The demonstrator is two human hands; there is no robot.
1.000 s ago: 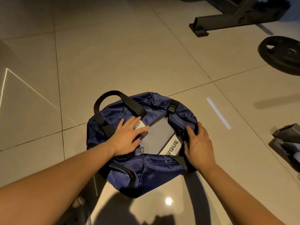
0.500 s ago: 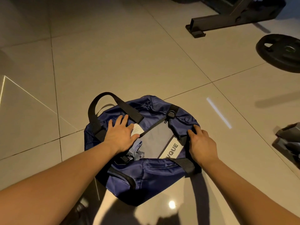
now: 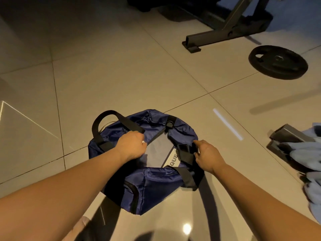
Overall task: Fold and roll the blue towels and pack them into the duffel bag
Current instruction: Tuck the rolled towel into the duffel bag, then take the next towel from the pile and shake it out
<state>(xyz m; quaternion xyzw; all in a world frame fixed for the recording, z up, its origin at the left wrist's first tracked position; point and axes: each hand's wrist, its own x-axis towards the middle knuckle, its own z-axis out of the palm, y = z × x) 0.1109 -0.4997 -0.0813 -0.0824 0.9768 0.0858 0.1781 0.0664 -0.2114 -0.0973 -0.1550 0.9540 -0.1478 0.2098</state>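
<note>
Judging by the bag (image 3: pixel 152 186): likely light and limp, thin slick nylon, apt to sag shut and slide under the fingers, with nothing stiff to keep the mouth apart. Best taken at the zip edges on either side of the mouth, or by the black webbing, which should bear a pull better than the cloth. Held so now: left grip (image 3: pixel 131 146) curled tight on the left edge of the mouth, just beside the end of the strap loop (image 3: pixel 111 117); right grip (image 3: pixel 207 156) pinched on the black webbing at the right edge. Spread partly open between the two, showing grey lining and a white label with dark letters. Sits slumped on the floor (image 3: pixel 121 80) straight ahead, dark blue with black trim, a ring and zip pull at the far end. As for the towels (image 3: pixel 311 153): heaped pale blue at the right edge of view, well apart from the bag, probably soft, light and floppy. None visible inside yet.
</note>
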